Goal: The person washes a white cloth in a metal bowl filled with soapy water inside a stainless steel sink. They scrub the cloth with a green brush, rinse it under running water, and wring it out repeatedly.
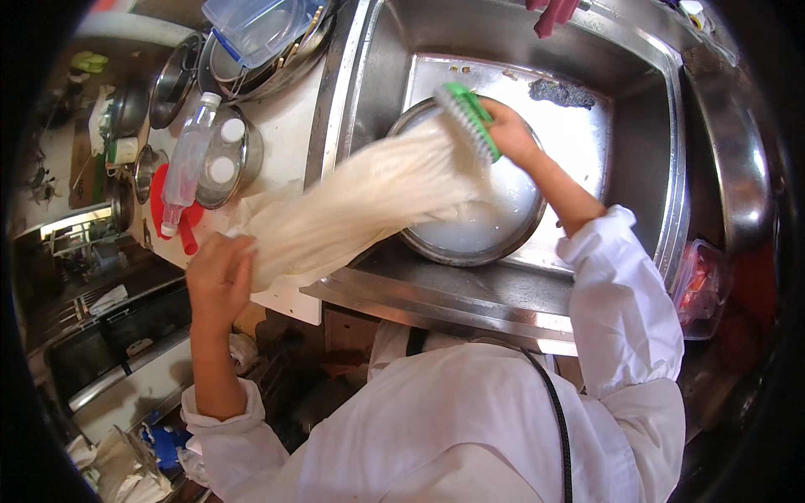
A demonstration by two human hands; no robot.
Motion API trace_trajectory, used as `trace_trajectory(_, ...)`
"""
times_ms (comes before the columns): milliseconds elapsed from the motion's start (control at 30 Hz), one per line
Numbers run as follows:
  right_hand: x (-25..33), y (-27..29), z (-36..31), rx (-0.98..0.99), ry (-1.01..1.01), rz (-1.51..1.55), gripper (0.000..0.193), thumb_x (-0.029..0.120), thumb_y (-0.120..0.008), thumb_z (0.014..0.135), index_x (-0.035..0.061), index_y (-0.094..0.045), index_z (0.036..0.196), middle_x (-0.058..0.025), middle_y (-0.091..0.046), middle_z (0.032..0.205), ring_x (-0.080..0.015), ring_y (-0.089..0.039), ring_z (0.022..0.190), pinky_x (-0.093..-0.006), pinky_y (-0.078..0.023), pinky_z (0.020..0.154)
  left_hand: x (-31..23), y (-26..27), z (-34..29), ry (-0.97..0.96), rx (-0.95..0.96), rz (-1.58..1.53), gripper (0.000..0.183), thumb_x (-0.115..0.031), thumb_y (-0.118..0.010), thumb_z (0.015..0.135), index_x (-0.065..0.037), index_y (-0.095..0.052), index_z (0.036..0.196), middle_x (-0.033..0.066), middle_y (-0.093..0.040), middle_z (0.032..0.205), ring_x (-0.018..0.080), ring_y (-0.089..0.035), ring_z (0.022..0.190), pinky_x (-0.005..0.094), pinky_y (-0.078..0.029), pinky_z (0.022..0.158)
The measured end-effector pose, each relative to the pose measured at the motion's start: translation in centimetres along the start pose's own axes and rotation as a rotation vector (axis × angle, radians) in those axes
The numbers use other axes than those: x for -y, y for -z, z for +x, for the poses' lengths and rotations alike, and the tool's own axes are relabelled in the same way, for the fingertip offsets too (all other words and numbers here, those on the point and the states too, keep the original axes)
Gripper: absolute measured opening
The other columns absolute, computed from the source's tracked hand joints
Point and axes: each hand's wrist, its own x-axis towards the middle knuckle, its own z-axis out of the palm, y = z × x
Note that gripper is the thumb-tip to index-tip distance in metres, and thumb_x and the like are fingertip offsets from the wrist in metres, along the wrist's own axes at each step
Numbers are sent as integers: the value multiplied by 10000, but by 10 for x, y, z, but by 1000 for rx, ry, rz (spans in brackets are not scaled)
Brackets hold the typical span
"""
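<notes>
My left hand grips one end of a long white cloth at the counter's edge. The cloth stretches up and right to a round metal basin of cloudy water standing in the steel sink. My right hand holds a green scrubbing brush with white bristles against the cloth's far end, above the basin. Both sleeves are white.
On the counter left of the sink stand a clear plastic bottle, a metal bowl with white lids, stacked pans and a clear plastic box. A dark scouring pad lies in the sink. A plastic container sits at right.
</notes>
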Motion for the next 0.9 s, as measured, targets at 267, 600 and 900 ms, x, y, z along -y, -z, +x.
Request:
trace_trajectory(267,-26,77,-84,155,-365,-524,315,197,-548,825,77,-552,1116,-151,-614,939,-211,-595,754,-312,-463,718,-35,-30,-44,23,724,-422,254,-33,-650,629,-66,-625,880,119,-578,781,294,-560,737,337,-449,653)
trace_trajectory(600,-11,-17,-81,294,-241,-890,666,120,-519,752,294,-240,1332,-216,-545,1008,-326,-597,805,-402,-477,683,-40,-92,-34,179,89,101,225,-119,-661,676,-30,-582,867,96,-549,871,313,-495,868,384,-409,748)
trace_trajectory(900,-111,-4,-64,238,-165,-1188,560,88,-482,783,285,-325,1283,-188,-541,1013,-316,-592,874,-397,-479,719,34,-83,9,657,-100,-796,224,-188,-584,817,12,-589,916,-9,-535,708,48,-454,652,182,-370,576)
